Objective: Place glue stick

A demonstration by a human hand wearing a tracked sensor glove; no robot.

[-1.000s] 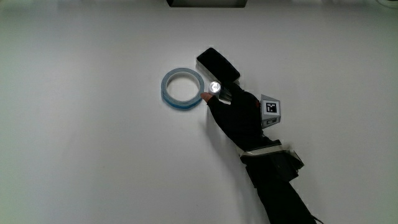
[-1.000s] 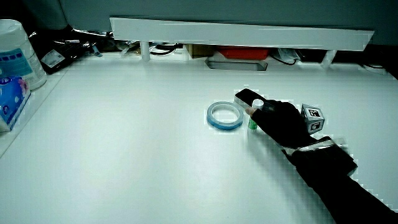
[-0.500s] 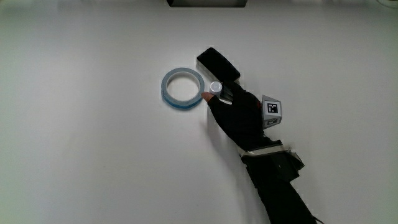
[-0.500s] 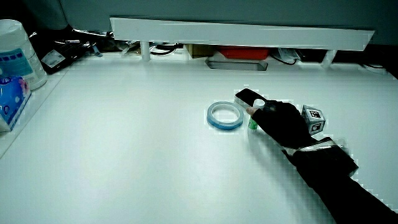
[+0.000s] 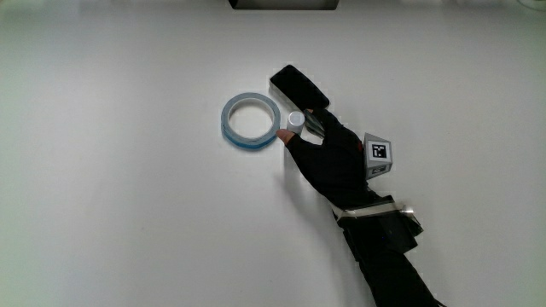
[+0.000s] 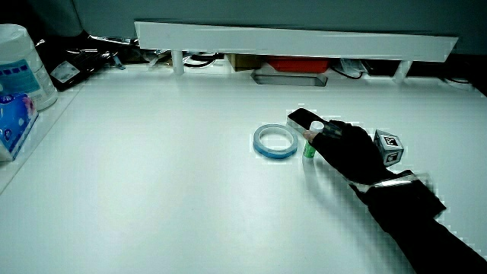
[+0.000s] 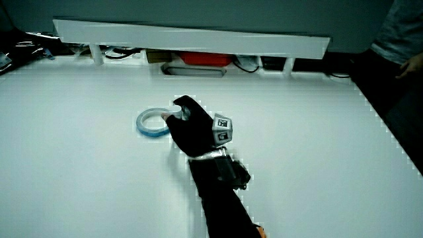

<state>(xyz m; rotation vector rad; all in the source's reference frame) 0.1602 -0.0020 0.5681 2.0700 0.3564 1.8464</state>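
The glue stick (image 5: 295,119) stands upright on the white table, white cap up, green body showing in a side view (image 6: 310,150). It sits between the blue tape ring (image 5: 250,120) and a black phone-like slab (image 5: 298,87). The gloved hand (image 5: 328,153) wraps its fingers around the stick, with the patterned cube (image 5: 378,154) on its back. In a side view the hand (image 7: 188,132) hides the stick; the tape ring (image 7: 152,123) shows beside it.
A white tub (image 6: 19,65) and a blue pack (image 6: 14,122) stand at the table's edge. A low white partition (image 6: 297,39) runs along the table, with a red item (image 6: 297,64) under it. The forearm (image 5: 388,256) reaches in from the person's side.
The hand and forearm have shifted slightly and the wrist has turned a little, moving the cube. The glue stick stays in the same spot, upright, still gripped.
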